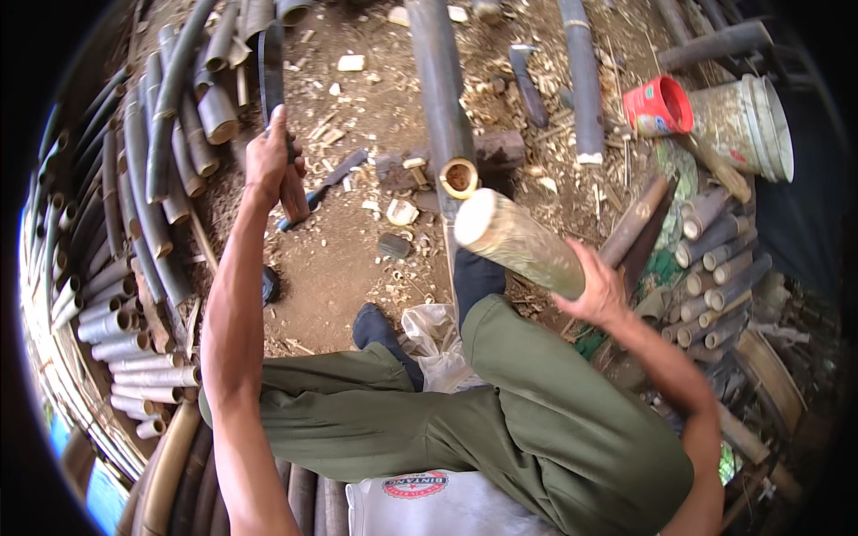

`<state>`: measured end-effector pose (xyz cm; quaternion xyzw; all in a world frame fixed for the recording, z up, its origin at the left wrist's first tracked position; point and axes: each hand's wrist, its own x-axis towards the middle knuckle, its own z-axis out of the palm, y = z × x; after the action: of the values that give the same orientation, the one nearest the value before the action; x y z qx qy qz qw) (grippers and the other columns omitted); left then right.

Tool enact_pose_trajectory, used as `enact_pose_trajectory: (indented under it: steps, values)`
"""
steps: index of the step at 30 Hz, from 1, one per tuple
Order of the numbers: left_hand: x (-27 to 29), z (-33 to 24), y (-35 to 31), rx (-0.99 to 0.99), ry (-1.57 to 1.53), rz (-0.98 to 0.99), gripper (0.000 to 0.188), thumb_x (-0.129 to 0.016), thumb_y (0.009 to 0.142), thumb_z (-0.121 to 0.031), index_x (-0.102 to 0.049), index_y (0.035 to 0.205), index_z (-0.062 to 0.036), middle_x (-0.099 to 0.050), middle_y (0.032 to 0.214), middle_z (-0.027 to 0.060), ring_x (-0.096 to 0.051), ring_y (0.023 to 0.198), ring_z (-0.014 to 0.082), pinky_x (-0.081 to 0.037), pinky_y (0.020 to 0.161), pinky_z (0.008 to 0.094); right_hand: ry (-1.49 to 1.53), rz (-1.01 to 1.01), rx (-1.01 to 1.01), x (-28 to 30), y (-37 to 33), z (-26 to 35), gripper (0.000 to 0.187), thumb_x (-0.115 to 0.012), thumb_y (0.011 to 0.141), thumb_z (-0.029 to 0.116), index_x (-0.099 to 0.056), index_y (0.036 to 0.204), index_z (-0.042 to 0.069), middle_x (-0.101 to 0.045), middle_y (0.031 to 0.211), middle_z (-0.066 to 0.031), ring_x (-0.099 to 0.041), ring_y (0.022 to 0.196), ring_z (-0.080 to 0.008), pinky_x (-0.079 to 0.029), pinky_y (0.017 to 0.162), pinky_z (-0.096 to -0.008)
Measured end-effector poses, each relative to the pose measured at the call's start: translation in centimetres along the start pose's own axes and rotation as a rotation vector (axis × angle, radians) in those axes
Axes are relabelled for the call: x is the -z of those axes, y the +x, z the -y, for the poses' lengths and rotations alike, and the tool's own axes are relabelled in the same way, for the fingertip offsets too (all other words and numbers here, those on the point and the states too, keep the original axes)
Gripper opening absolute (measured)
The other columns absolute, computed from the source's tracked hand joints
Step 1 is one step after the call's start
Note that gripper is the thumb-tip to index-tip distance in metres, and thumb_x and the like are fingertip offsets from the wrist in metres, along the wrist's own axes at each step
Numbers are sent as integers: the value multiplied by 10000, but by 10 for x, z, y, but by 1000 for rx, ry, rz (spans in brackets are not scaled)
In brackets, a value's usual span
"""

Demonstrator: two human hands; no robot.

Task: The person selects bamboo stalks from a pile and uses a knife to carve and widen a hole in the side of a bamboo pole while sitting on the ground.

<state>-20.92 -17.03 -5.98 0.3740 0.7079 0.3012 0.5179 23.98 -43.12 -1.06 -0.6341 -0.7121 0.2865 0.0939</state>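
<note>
My left hand (270, 159) is closed round the wooden handle of a machete (271, 71), its dark blade pointing up and away from me. My right hand (597, 288) grips the near end of a short, thick greenish cylinder (523, 241), which looks like a bamboo section. Its pale far end is tilted toward the middle, above my right foot. Just beyond that end lies a long dark bamboo pole (436, 89), its hollow, light-rimmed end facing me. The pole crosses a short log (500, 150) on the ground.
Bamboo poles (161, 134) are stacked along the left. Cut bamboo pieces (715, 268) lie piled at right, near a red bucket (659, 105) and a dirty white pail (746, 125). A knife (331, 186) and another blade tool (529, 85) lie among shavings. A plastic bag (433, 338) sits between my feet.
</note>
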Motion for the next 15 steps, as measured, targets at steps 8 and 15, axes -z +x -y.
enact_pose_trajectory:
  steps: [8, 15]
  values:
    - [4, 55, 22, -252, 833, -187, 494, -685, 841, -414, -563, 1077, 3, -626, 1052, 295, -621, 991, 441, -486, 875, 511, 48, -349, -191, -80, 6, -64, 529, -635, 875, 236, -481, 1302, -36, -444, 1298, -243, -439, 1242, -412, -364, 1064, -473]
    - [-49, 63, 30, -466, 1223, -364, 400, -664, 878, -240, -543, 1182, -10, -566, 1127, 224, -567, 1014, 325, -489, 901, 430, -32, -352, -412, -16, 266, -92, 692, -660, 842, 241, -359, 1411, -14, -436, 1309, -275, -488, 1205, -420, -424, 1011, -509]
